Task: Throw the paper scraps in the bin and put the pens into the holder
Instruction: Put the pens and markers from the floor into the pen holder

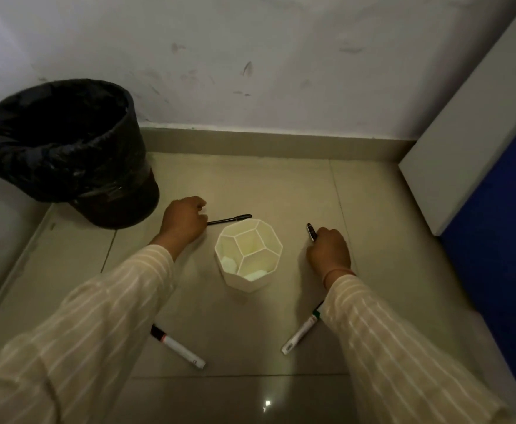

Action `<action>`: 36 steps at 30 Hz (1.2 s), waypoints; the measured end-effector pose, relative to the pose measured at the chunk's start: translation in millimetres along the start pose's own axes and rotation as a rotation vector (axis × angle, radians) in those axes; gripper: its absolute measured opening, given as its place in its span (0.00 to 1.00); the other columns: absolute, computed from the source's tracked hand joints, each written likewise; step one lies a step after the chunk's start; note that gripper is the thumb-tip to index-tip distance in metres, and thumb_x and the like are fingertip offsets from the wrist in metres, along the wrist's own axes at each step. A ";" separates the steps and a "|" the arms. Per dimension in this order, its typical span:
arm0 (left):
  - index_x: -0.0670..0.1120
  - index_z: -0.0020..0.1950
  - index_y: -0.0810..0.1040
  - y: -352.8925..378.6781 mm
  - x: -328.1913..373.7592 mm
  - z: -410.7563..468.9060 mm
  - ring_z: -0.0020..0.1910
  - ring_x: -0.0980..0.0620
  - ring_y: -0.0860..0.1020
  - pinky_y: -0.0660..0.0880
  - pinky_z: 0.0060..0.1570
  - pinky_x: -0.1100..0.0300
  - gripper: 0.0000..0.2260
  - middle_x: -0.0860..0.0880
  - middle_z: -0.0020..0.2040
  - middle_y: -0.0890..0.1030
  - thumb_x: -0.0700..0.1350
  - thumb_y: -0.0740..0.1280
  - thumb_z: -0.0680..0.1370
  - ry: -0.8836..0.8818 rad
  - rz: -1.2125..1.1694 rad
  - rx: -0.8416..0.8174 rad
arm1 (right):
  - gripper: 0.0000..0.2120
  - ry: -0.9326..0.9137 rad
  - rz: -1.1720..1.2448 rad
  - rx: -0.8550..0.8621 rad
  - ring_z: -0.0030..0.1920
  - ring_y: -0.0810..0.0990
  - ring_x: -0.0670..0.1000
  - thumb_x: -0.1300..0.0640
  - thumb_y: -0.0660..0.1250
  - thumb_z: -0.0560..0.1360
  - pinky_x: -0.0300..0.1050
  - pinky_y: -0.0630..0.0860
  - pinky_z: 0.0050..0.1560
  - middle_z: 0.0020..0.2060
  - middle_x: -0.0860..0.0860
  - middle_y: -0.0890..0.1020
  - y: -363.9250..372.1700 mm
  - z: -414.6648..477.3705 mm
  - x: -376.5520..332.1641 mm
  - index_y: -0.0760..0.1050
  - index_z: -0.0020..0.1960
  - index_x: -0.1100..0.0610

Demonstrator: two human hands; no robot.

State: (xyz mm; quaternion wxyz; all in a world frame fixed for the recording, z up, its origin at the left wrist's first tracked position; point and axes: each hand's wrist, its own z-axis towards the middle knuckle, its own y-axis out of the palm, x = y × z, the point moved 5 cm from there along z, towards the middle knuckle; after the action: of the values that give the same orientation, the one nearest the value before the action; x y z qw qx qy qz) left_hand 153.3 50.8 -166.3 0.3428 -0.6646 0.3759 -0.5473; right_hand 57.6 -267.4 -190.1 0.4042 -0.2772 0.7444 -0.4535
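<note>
A white many-sided pen holder [248, 254] with several compartments stands on the floor between my hands. My left hand [183, 221] is closed on the end of a thin black pen [230, 220] that lies just behind the holder. My right hand [328, 251] grips a dark pen [311, 231], whose tip sticks up and to the left out of the fist. A white marker with a red band and black cap [177, 346] lies near my left sleeve. Another white marker, with a green band [301, 333], lies partly under my right sleeve. No paper scraps show on the floor.
A bin lined with a black bag [64, 148] stands at the back left against the wall. A white and blue cabinet [480, 154] closes off the right side. The tiled floor [244, 402] runs toward me.
</note>
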 end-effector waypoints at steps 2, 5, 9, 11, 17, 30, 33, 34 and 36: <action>0.47 0.71 0.79 14.4 1.8 10.5 0.66 0.40 0.80 0.74 0.67 0.52 0.21 0.43 0.68 0.82 0.40 0.69 0.77 0.082 0.126 -0.073 | 0.13 -0.039 -0.012 -0.017 0.59 0.81 0.66 0.62 0.61 0.79 0.53 0.78 0.55 0.59 0.64 0.80 5.9 -1.6 1.2 0.77 0.61 0.63; 0.48 0.63 0.83 30.3 7.8 17.7 0.57 0.39 0.82 0.77 0.56 0.53 0.19 0.42 0.57 0.85 0.38 0.69 0.73 0.172 0.248 -0.117 | 0.11 -0.016 0.159 -0.022 0.56 0.83 0.66 0.59 0.67 0.77 0.49 0.79 0.52 0.55 0.62 0.85 0.0 0.7 -1.3 0.82 0.56 0.62; 0.45 0.57 0.84 31.8 13.8 20.7 0.50 0.38 0.83 0.78 0.50 0.52 0.12 0.40 0.50 0.85 0.38 0.69 0.74 0.188 0.272 -0.052 | 0.05 0.028 0.994 0.069 0.46 0.86 0.56 0.63 0.73 0.76 0.56 0.87 0.50 0.41 0.51 0.83 -32.1 -15.2 -14.7 0.81 0.52 0.59; 0.43 0.60 0.83 30.2 16.3 17.2 0.52 0.37 0.82 0.79 0.52 0.50 0.14 0.39 0.53 0.85 0.37 0.69 0.75 0.159 0.252 -0.042 | 0.08 -0.031 1.225 0.058 0.44 0.84 0.49 0.67 0.72 0.78 0.51 0.87 0.50 0.39 0.49 0.80 -45.5 -31.2 -32.0 0.79 0.56 0.62; 0.47 0.71 0.78 7.3 1.5 -6.5 0.55 0.42 0.84 0.81 0.59 0.51 0.30 0.43 0.62 0.83 0.41 0.78 0.69 -0.224 -0.311 0.046 | 0.08 -0.135 0.893 0.044 0.42 0.83 0.50 0.58 0.77 0.72 0.52 0.83 0.52 0.40 0.47 0.84 -28.2 -50.6 -66.3 0.81 0.48 0.54; 0.46 0.54 0.87 -38.9 47.6 -41.2 0.50 0.51 0.85 0.83 0.55 0.53 0.10 0.50 0.51 0.87 0.37 0.77 0.73 -0.034 -0.841 0.019 | 0.18 0.160 0.857 0.020 0.46 0.88 0.60 0.43 0.77 0.72 0.58 0.88 0.45 0.44 0.56 0.87 -42.5 -63.2 -24.1 0.83 0.48 0.57; 0.49 0.52 0.88 -22.7 58.1 -47.5 0.50 0.52 0.85 0.80 0.55 0.57 0.13 0.51 0.50 0.88 0.40 0.80 0.69 0.018 -0.642 -0.039 | 0.15 0.216 0.588 -0.052 0.34 0.88 0.59 0.49 0.78 0.73 0.57 0.88 0.39 0.37 0.61 0.87 -41.2 -74.1 0.2 0.81 0.41 0.61; 0.50 0.52 0.88 -16.0 58.8 -50.3 0.50 0.52 0.85 0.80 0.56 0.57 0.13 0.51 0.51 0.88 0.40 0.80 0.69 0.012 -0.609 -0.060 | 0.16 0.245 0.494 -0.093 0.32 0.88 0.59 0.49 0.78 0.70 0.58 0.88 0.39 0.35 0.60 0.87 -36.1 -76.7 10.3 0.81 0.41 0.61; 0.50 0.50 0.88 -5.3 55.9 -56.2 0.52 0.52 0.85 0.80 0.56 0.57 0.12 0.51 0.51 0.88 0.40 0.79 0.69 -0.019 -0.615 -0.068 | 0.18 0.290 0.328 -0.155 0.32 0.88 0.59 0.46 0.79 0.65 0.59 0.88 0.41 0.34 0.59 0.87 -28.0 -84.6 27.5 0.81 0.42 0.60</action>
State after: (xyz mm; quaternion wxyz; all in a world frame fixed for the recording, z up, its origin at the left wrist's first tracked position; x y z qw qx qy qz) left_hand 105.2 1.9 -126.2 0.1423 -0.7634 0.1720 -0.6062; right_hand -27.6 -262.8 -152.4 0.3390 -0.1146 0.8624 -0.3581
